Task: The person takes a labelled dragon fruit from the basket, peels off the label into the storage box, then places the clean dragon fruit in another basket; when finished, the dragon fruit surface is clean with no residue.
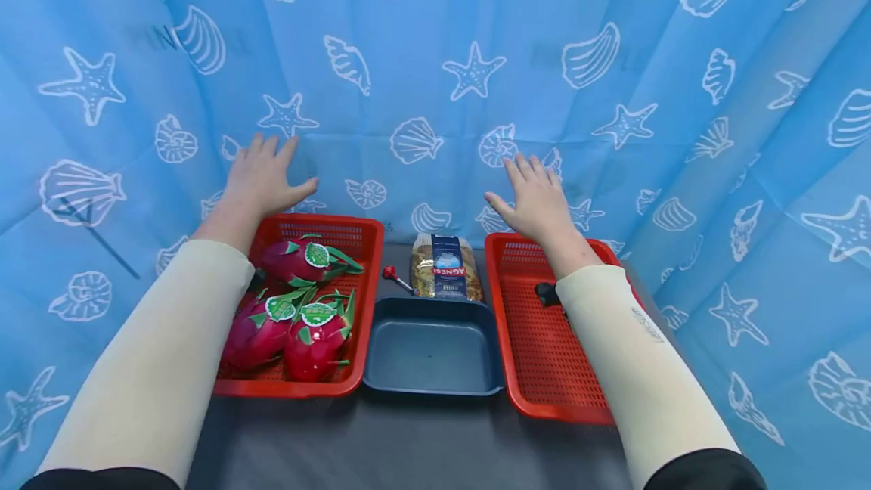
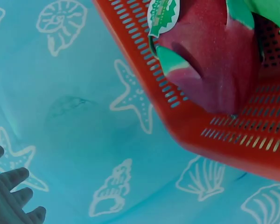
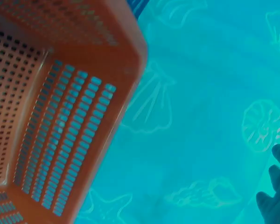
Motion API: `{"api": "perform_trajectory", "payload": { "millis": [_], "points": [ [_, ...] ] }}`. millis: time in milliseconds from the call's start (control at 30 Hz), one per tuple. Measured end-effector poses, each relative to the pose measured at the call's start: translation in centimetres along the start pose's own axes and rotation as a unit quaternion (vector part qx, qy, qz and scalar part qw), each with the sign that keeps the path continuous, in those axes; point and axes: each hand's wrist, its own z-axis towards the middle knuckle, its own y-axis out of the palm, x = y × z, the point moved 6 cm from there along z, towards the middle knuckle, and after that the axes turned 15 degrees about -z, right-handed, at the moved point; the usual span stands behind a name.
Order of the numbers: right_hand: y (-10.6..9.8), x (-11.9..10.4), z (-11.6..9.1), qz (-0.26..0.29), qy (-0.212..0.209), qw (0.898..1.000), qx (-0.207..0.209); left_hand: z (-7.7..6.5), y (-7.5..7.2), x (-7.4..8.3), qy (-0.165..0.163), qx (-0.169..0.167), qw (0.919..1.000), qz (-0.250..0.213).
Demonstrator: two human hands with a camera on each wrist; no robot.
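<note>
My left hand [image 1: 264, 178] is held up past the far edge of the left red basket [image 1: 370, 248], fingers spread and holding nothing. Three dragon fruits lie in that basket: one dragon fruit [image 1: 284, 258] at the back, two nearer the front, each with a green and white sticker. In the left wrist view a dragon fruit [image 2: 214, 60] shows close by the basket's corner. Over the far rim of the right red basket [image 1: 544, 376], my right hand [image 1: 534, 199] is raised with straight fingers, also bare. The right wrist view shows that basket's slotted wall [image 3: 70, 135].
Between the baskets sits a dark blue-grey tray [image 1: 432, 354]. Behind it lie a bag of Agnesi pasta [image 1: 445, 269] and a red lollipop [image 1: 391, 272] with a white stick. A blue curtain [image 1: 435, 82] with white seashells hangs behind the grey tabletop [image 1: 408, 441].
</note>
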Motion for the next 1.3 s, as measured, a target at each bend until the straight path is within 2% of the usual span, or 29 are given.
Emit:
{"api": "perform_trajectory", "payload": {
  "millis": [200,367,600,733,833,1033,1300],
  "points": [
    [-0.9,-2.0,-0.5,0.036,-0.033,0.999,0.025,-1.2,-1.5,1.6,0.034,0.018,0.9993,0.005],
    [-1.8,-3.8,-0.9,0.069,-0.059,0.995,0.052,-2.7,-2.7,2.9,0.066,0.039,0.9971,0.003],
    [-3.1,-6.3,-1.6,0.106,-0.088,0.987,0.081,-5.1,-3.7,4.4,0.109,0.067,0.9917,-0.014],
    [-3.7,-7.9,-2.1,0.136,-0.111,0.98,0.098,-6.9,-4.0,5.2,0.137,0.086,0.986,-0.039],
    [-4.0,-9.1,-2.5,0.16,-0.137,0.973,0.101,-8.6,-4.2,5.8,0.171,0.107,0.9772,-0.067],
    [-5.1,-11.5,-3.7,0.191,-0.181,0.959,0.102,-12.2,-4.8,7.5,0.248,0.155,0.9503,-0.107],
    [-6.3,-15.2,-5.5,0.215,-0.263,0.934,0.109,-17.2,-4.4,8.8,0.294,0.185,0.9314,-0.109]
  ]
}}
